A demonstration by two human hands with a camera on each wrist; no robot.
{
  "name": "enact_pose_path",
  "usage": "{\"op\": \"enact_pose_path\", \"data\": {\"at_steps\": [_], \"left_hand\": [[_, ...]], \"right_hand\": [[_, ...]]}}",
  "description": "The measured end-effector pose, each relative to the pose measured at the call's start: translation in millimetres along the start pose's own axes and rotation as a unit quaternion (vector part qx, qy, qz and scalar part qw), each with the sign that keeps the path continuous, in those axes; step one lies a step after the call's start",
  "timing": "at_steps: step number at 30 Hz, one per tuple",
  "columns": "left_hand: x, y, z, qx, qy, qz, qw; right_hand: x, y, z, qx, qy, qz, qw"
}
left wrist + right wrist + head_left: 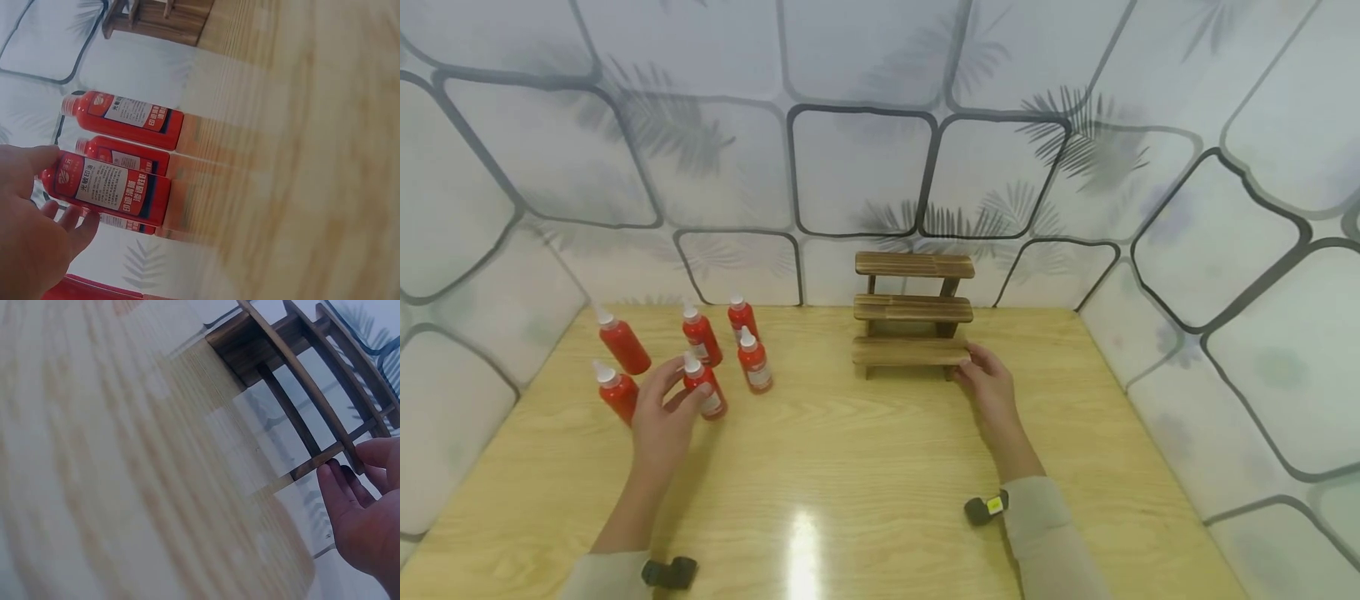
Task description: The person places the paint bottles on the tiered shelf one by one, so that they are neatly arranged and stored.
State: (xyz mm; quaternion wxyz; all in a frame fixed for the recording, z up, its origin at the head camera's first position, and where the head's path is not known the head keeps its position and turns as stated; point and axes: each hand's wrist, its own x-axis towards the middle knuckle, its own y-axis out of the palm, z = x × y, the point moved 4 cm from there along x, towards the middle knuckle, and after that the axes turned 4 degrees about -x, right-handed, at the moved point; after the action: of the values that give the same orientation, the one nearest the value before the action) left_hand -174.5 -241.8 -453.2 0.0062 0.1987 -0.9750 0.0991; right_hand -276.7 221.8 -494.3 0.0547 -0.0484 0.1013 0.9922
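Observation:
My left hand (662,408) holds a red ink bottle (711,404) with a white nozzle cap by its upper part, thumb on one side and fingers on the other. In the left wrist view the label of this ink bottle (103,187) faces the camera, while the hand (31,219) covers its cap. My right hand (988,387) grips the right end of the lowest step of a three-tier wooden stand (913,308). Seen from the right wrist, the thumb lies over the step's end and the fingers (340,490) are at the stand's side leg.
Several more red bottles stand around the held one: one just right (755,367), two behind (702,337) (742,318), two to the left (625,343) (617,396). The wooden table (820,450) meets a patterned wall (730,175) behind the stand.

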Motion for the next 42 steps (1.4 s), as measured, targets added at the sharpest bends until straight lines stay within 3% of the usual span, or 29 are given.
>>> {"op": "enact_pose_path", "data": {"at_steps": [8, 22, 33, 42], "left_hand": [[-1.5, 3.3, -0.6, 0.02, -0.018, 0.042, 0.9987], [-11.9, 2.5, -11.9, 0.036, 0.003, 0.03, 0.9989], [-20.6, 8.0, -49.9, 0.024, 0.059, 0.04, 0.9971], [-14.9, 34.6, -84.7, 0.006, 0.095, 0.08, 0.9922]], "right_hand": [[1.1, -0.5, 0.0, 0.002, -0.001, -0.007, 1.0], [4.7, -1.5, -5.5, 0.001, 0.002, -0.011, 0.9999], [3.5, -2.7, -3.9, -0.011, -0.008, -0.008, 0.9999], [4.5, -4.6, -5.8, -0.018, -0.013, -0.006, 0.9997]]}}
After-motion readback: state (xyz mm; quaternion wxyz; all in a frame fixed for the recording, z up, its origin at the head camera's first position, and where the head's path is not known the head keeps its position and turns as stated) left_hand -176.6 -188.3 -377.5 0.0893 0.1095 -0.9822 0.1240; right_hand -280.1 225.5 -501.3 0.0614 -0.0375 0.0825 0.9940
